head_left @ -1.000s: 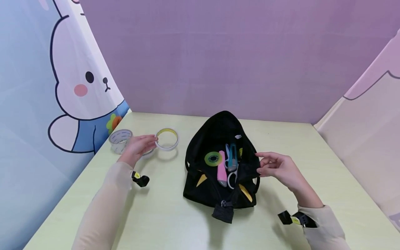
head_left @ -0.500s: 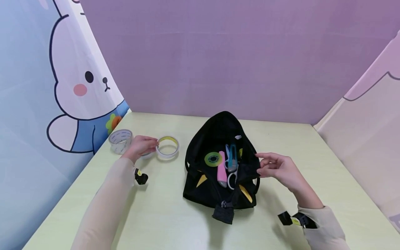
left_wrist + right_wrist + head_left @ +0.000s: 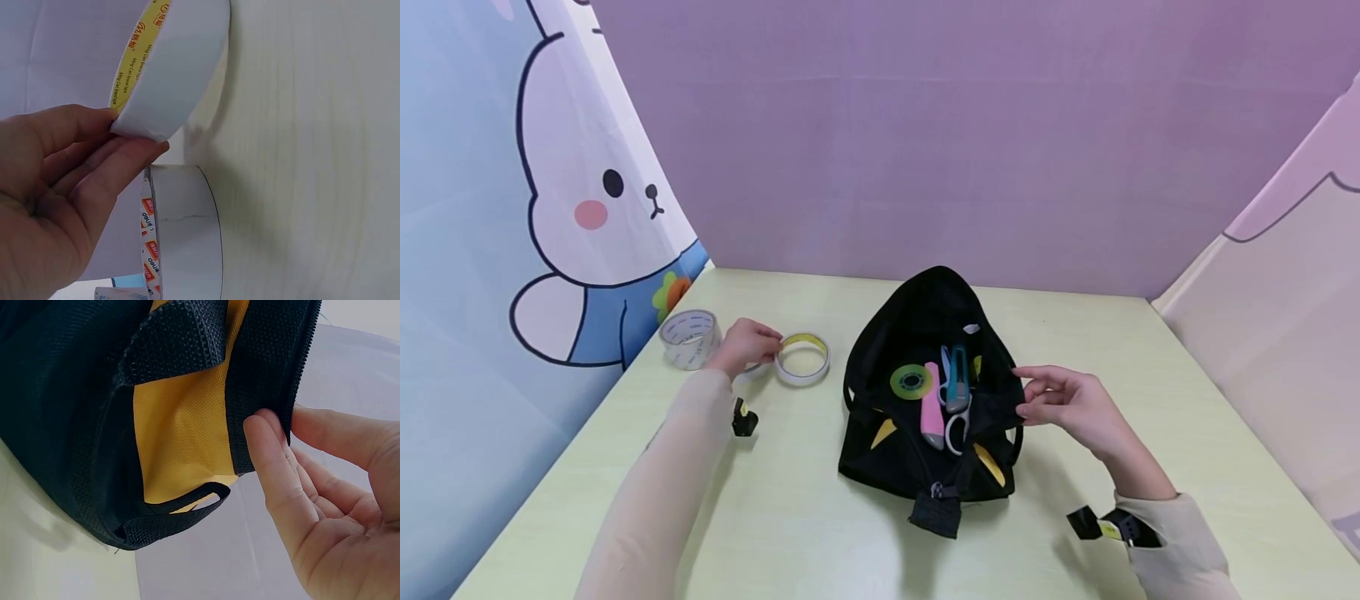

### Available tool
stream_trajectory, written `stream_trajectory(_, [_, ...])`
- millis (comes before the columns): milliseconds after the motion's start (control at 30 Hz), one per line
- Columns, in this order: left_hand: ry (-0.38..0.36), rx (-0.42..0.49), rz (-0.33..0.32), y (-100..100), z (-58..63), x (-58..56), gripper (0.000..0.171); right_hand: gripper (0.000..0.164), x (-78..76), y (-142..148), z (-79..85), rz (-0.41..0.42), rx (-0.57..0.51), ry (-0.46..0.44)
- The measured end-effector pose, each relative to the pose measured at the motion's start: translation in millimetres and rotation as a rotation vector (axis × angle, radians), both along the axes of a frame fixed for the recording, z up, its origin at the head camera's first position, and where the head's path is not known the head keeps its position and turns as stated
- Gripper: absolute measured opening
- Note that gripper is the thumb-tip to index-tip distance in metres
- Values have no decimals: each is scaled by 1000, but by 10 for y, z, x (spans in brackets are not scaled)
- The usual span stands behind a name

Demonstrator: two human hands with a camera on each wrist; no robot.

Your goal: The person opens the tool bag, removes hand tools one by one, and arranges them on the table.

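Observation:
My left hand (image 3: 747,342) pinches the edge of a white tape roll (image 3: 802,380) with a yellow printed core. In the left wrist view this tape roll (image 3: 181,69) leans at an angle close over the table, thumb and fingers at its near end. Just below the fingers lies a second white tape roll (image 3: 187,244), mostly hidden behind the hand in the head view. At the other side, my right hand (image 3: 1071,404) holds the rim of a black zippered bag (image 3: 880,454); the right wrist view shows thumb and fingertips pinching its zipper edge (image 3: 275,375).
The gaping bag contains a green tape roll (image 3: 912,382), a pink cutter (image 3: 932,417), a teal utility knife (image 3: 958,379) and white-handled scissors (image 3: 951,435). A wide clear tape roll (image 3: 691,354) stands at the table's left edge. A purple cloth wall (image 3: 880,150) rises behind the table.
My left hand has shifted slightly right and lowered the yellow-cored tape roll toward the table. My right hand has stayed at the bag's rim.

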State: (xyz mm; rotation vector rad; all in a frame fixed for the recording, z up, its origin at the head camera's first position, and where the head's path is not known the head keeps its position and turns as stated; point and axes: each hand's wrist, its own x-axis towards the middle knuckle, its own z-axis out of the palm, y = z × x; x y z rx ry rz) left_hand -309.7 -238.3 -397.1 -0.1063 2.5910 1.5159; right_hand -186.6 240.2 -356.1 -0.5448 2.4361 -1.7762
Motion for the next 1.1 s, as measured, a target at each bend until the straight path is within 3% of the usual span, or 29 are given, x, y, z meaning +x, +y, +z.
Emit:
stream_trajectory(233, [-8, -69, 48, 10, 1, -29, 29, 49, 7, -2, 10, -4, -2, -1])
stream_trajectory(633, [74, -135, 72, -11, 15, 4, 35, 49, 16, -4, 27, -8, 3, 9])
stream_trajectory(767, [66, -100, 73, -47, 45, 34, 37, 49, 22, -11, 34, -12, 20, 4])
stream_trajectory(1100, [51, 126, 64, -76, 226, 103, 41, 49, 51, -26, 62, -14, 17, 12])
